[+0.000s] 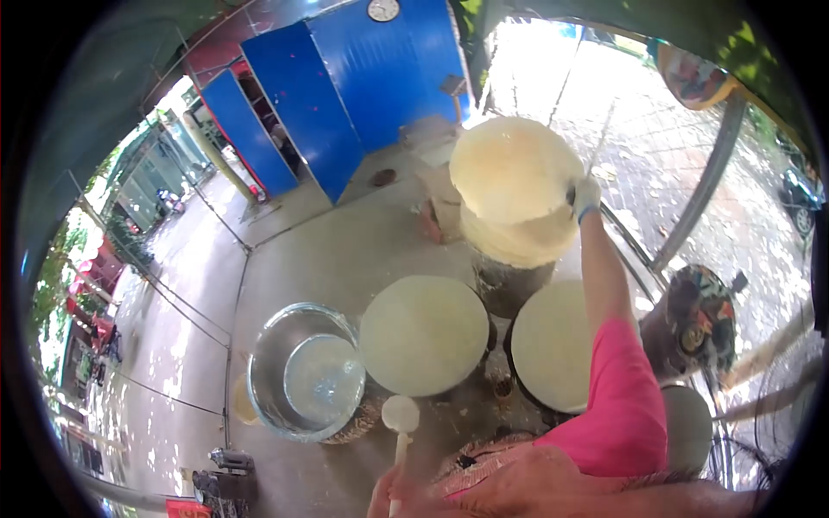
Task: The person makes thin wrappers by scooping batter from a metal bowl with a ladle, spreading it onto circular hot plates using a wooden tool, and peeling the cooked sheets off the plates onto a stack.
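My left hand, low in the view, is closed round the pale handle of a ladle with a round, whitish head. My right hand, in a white glove with a blue cuff, reaches far forward and pinches the right edge of a large, thin round pancake. Under it lies a stack of similar pancakes on a dark stand. Nearer to me, one round griddle is covered by a pale sheet. A second griddle, also covered, is partly hidden by my right arm.
A large metal basin with a smaller pan inside stands left of the griddles. Blue panels rise at the back. A dark, cylindrical object stands at the right, near a curved metal pole.
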Tool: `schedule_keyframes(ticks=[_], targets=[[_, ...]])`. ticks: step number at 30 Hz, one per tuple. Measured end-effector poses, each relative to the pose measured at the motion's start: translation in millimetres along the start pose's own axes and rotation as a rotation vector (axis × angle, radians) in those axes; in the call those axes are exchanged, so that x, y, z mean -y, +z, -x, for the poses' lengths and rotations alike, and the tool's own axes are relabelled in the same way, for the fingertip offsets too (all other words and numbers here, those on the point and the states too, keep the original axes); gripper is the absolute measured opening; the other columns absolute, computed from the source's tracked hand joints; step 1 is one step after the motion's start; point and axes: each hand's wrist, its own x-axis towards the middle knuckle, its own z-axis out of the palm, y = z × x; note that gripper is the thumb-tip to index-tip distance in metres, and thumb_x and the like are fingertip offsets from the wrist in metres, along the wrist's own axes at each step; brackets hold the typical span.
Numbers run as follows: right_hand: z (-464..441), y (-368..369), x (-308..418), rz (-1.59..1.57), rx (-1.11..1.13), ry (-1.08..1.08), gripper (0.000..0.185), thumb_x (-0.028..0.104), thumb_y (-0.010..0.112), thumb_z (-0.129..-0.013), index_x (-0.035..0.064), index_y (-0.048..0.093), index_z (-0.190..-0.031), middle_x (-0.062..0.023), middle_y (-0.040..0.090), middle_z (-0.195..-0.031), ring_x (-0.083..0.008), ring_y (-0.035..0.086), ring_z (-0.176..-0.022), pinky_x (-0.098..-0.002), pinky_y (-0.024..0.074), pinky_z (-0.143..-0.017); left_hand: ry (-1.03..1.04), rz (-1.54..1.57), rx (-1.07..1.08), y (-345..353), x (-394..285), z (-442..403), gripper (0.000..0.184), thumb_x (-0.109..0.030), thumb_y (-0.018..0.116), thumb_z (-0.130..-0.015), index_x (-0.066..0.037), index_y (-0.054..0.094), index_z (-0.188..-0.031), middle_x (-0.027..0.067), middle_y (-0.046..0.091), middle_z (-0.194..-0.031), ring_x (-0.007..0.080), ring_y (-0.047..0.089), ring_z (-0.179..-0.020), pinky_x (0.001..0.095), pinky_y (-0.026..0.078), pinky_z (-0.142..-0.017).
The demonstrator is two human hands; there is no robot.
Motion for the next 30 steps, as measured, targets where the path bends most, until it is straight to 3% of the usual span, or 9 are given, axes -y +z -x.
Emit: schedule_keyframes(ticks=[6, 13, 15, 17, 20, 22, 25, 28, 30], targets=[[-6.6, 24.0, -163.5, -0.189, -0.17, 0.314, 0.015, 0.012, 0.049, -0.078, 0.0013, 0.056, -0.07, -0.0104, 0.053, -0.054, -0.0206, 0.052, -0.041, -0.0329, 0.0386, -0.036, 0.148, 0.059, -0.029, 42.0, 14.0, -22.2, 0.021, -0.028, 0.045, -0.097, -0.011, 0.048, -0.087, -0.0027, 0.038, -0.055, 0.008, 0.036, -0.038, 0.021, 0.03, -0.035], [-75.3, 2.5, -312.2, 0.404, -0.135, 0.178, 0.025, 0.016, 0.051, -0.079, -0.0054, 0.063, -0.084, -0.0164, 0.062, -0.069, -0.0277, 0.062, -0.058, -0.0407, 0.0473, -0.05, 0.271, 0.17, -0.025, 40.4, 30.1, -11.8, 0.022, -0.028, 0.045, -0.097, -0.011, 0.047, -0.082, -0.003, 0.038, -0.054, 0.0078, 0.036, -0.039, 0.021, 0.03, -0.035], [-65.0, -21.1, -290.6, 0.863, -0.125, -0.246, 0.032, 0.024, 0.054, -0.083, -0.0054, 0.064, -0.089, -0.0181, 0.065, -0.074, -0.0303, 0.064, -0.07, -0.0434, 0.0475, -0.061, 0.29, 0.227, 0.01, 33.4, 40.6, -3.6, 0.023, -0.028, 0.045, -0.097, -0.011, 0.046, -0.081, -0.0031, 0.037, -0.054, 0.0078, 0.036, -0.039, 0.0209, 0.03, -0.035], [-40.2, -31.5, -252.4, 0.575, 0.107, -0.13, 0.044, 0.037, 0.062, -0.082, -0.0036, 0.066, -0.097, -0.0201, 0.068, -0.088, -0.0321, 0.065, -0.08, -0.0435, 0.0481, -0.071, 0.296, 0.272, 0.069, 34.9, 40.9, -0.4, 0.024, -0.028, 0.045, -0.097, -0.012, 0.046, -0.079, -0.0032, 0.037, -0.053, 0.0077, 0.036, -0.039, 0.0209, 0.03, -0.035], [50.9, -6.3, -170.1, 0.283, 0.286, -0.407, 0.044, 0.024, 0.066, -0.084, -0.0056, 0.056, -0.115, -0.0113, 0.069, -0.09, -0.0254, 0.062, -0.081, -0.0377, 0.048, -0.076, 0.316, 0.308, 0.174, 43.7, 29.0, 4.4, 0.025, -0.028, 0.046, -0.097, -0.012, 0.046, -0.077, -0.0033, 0.037, -0.053, 0.0077, 0.036, -0.039, 0.0209, 0.03, -0.035], [104.4, 14.2, -114.7, 0.574, 0.508, 0.082, 0.041, 0.025, 0.065, -0.084, -0.0032, 0.059, -0.113, -0.0074, 0.067, -0.078, -0.0221, 0.062, -0.068, -0.0358, 0.049, -0.062, 0.345, 0.296, 0.232, 47.0, 11.0, 6.3, 0.026, -0.028, 0.046, -0.097, -0.012, 0.045, -0.076, -0.0034, 0.037, -0.053, 0.0076, 0.036, -0.039, 0.0209, 0.03, -0.035], [125.1, 58.8, -169.5, 0.656, 0.867, 0.133, 0.034, 0.025, 0.064, -0.084, 0.0016, 0.063, -0.108, -0.0049, 0.059, -0.064, -0.0167, 0.056, -0.05, -0.0314, 0.0419, -0.043, 0.389, 0.267, 0.269, 42.0, -21.5, 20.5, 0.028, -0.027, 0.046, -0.097, -0.012, 0.045, -0.074, -0.0035, 0.037, -0.053, 0.0075, 0.036, -0.039, 0.0209, 0.029, -0.035], [179.4, 132.1, -201.8, 0.532, 1.113, -0.719, 0.031, 0.026, 0.064, -0.082, 0.0026, 0.066, -0.101, -0.0082, 0.055, -0.061, -0.017, 0.051, -0.042, -0.0309, 0.0356, -0.035, 0.427, 0.213, 0.263, 26.4, -70.8, 43.0, 0.029, -0.027, 0.046, -0.096, -0.012, 0.044, -0.072, -0.0037, 0.037, -0.052, 0.0075, 0.036, -0.039, 0.0209, 0.029, -0.035], [284.0, 200.9, -81.9, 0.849, 1.213, 0.031, 0.042, 0.038, 0.066, -0.081, -0.001, 0.065, -0.097, -0.0073, 0.055, -0.057, -0.0152, 0.051, -0.044, -0.0314, 0.0386, -0.042, 0.45, 0.143, 0.222, 14.6, -120.6, 62.9, 0.03, -0.027, 0.046, -0.096, -0.012, 0.044, -0.07, -0.0037, 0.037, -0.052, 0.0074, 0.036, -0.039, 0.0209, 0.029, -0.035]])
